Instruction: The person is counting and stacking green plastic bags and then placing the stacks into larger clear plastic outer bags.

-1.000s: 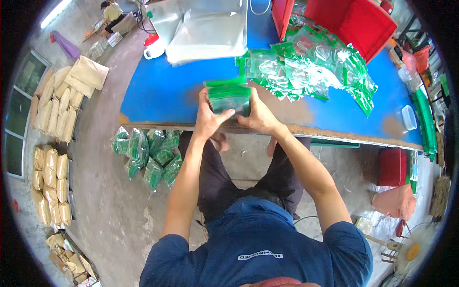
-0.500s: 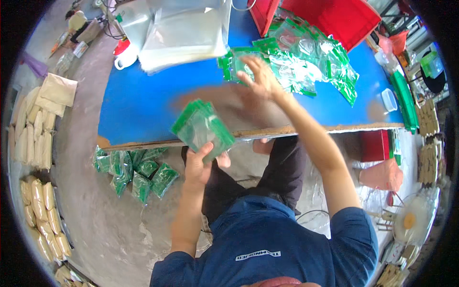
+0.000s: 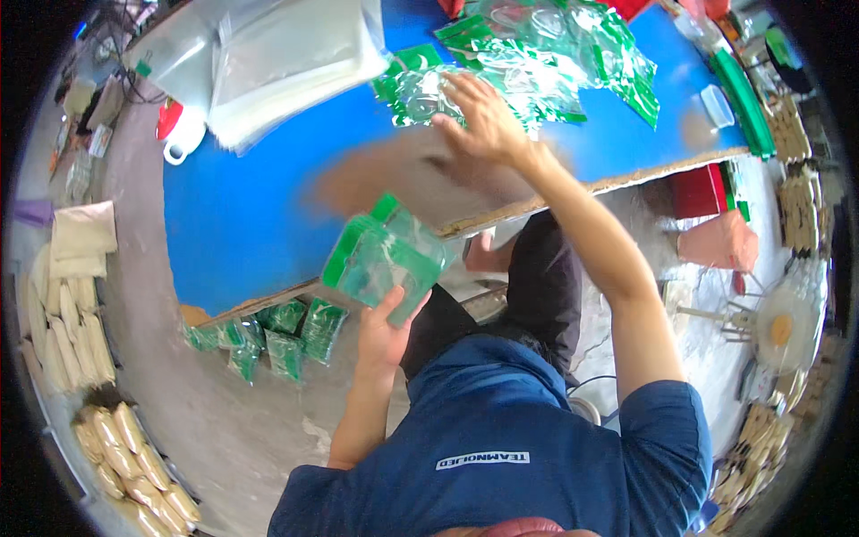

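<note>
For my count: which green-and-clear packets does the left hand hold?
The stack in the left hand; the loose packets lie on the blue table, green bags on the floor.

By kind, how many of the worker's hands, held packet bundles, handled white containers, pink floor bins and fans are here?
Hands: 2, left hand and right hand
Held packet bundle: 1
Handled white container: 1
Pink floor bin: 1
Fan: 1
Total: 6

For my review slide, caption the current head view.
Left hand holds green-edged clear packets; right hand at the packet pile on a blue table.
</note>
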Tool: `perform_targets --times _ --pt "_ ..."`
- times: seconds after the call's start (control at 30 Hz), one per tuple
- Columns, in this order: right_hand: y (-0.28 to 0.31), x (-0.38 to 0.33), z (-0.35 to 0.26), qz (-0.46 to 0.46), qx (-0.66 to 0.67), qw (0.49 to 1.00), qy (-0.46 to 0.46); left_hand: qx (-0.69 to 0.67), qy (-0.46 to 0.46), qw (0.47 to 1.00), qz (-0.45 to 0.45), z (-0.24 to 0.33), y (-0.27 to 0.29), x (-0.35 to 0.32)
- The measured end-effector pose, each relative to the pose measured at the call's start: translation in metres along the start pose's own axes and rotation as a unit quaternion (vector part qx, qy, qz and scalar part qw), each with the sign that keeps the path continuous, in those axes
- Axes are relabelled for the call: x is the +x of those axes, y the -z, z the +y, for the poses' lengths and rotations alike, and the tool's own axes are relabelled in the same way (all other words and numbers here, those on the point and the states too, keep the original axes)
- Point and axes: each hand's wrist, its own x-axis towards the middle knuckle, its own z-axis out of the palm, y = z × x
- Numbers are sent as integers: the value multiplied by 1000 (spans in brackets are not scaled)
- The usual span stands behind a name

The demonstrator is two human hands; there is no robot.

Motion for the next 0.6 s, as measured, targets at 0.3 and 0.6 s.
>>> perform_targets --times 0.3,0.6 --pt "25 -86 -46 -183 226 946 147 16 -32 998 -56 -17 21 -10" --pt "33 -35 -16 -203 445 863 129 47 -134 987 77 -38 -16 -6"
